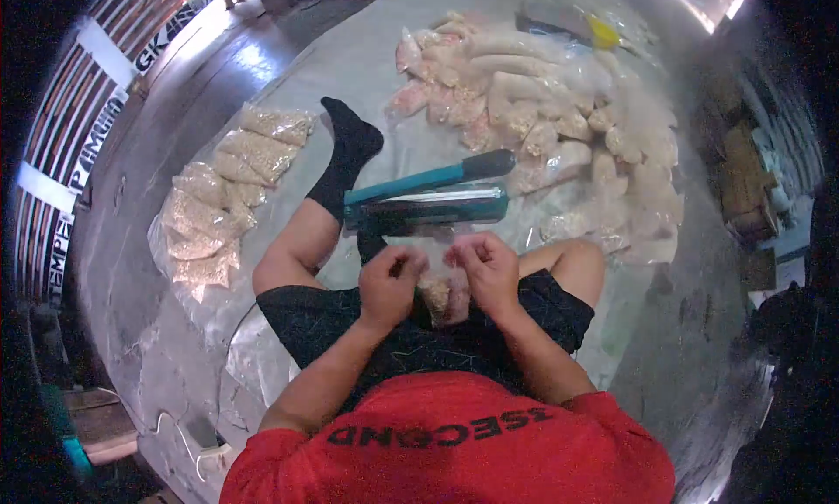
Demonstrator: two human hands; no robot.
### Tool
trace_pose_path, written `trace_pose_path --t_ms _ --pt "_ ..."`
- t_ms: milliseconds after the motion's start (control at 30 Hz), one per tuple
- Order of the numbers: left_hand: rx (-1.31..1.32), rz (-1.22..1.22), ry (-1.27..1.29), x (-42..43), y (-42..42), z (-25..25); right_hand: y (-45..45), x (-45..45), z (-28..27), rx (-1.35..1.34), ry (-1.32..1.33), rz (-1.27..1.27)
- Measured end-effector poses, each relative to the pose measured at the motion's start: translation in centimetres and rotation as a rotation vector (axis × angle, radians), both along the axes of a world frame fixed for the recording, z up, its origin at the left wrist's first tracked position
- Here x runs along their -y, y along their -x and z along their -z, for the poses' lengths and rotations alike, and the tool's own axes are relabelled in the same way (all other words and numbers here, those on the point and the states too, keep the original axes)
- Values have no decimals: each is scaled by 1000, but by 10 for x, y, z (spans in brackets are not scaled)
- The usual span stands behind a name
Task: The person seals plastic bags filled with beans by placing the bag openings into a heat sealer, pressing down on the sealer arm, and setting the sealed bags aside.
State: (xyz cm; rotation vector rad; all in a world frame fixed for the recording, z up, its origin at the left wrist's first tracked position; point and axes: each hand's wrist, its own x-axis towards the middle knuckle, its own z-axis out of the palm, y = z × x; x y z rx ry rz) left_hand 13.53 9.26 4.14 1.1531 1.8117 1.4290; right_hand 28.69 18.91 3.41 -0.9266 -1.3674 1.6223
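Between my thighs a clear plastic bag (444,296) with pale contents hangs below both hands. My left hand (393,281) is closed at the bag's upper left edge, fingertips pinched together. On the other side my right hand (485,272) pinches the upper right edge of the same bag. The thin plastic between the fingers is hard to make out. Just beyond the hands lies a teal and black bag sealer (428,198), its long handle angled over its base.
Filled clear bags (218,189) lie in a row on the left of the pale sheet (350,50). A large heap of filled bags (542,111) spreads across the right. A grey tool with a yellow part (603,32) lies behind the heap. Boxes (747,185) stand far right.
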Motion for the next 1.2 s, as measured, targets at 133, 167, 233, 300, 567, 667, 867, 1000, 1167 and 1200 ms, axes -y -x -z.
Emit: trace_pose_path --t_ms 133,167,233,300,567,667,867,1000,1167,1200 --pt "127 -77 -47 -36 18 -6 10 -30 -8 28 -18 -92" --pt "320 -112 -21 -46 20 1 10 -38 -5 28 -28 -86" --pt "343 -107 4 -60 23 10 9 -54 9 260 -203 -43" --pt "409 -136 61 -68 22 15 10 -61 23 199 -147 2" --pt "729 -132 44 -75 20 0 15 -70 -2 26 46 91" --pt "670 -132 12 -76 18 -3 13 -69 -5 13 3 126" --pt "710 -153 126 -84 19 23 7 -75 31 132 -9 152" --pt "832 -166 194 -97 26 60 11 -91 64 253 107 132" --pt "863 -108 245 -120 47 129 36 -114 105 312 147 189" --pt "901 -40 256 -122 51 142 36 -117 115 317 149 184"
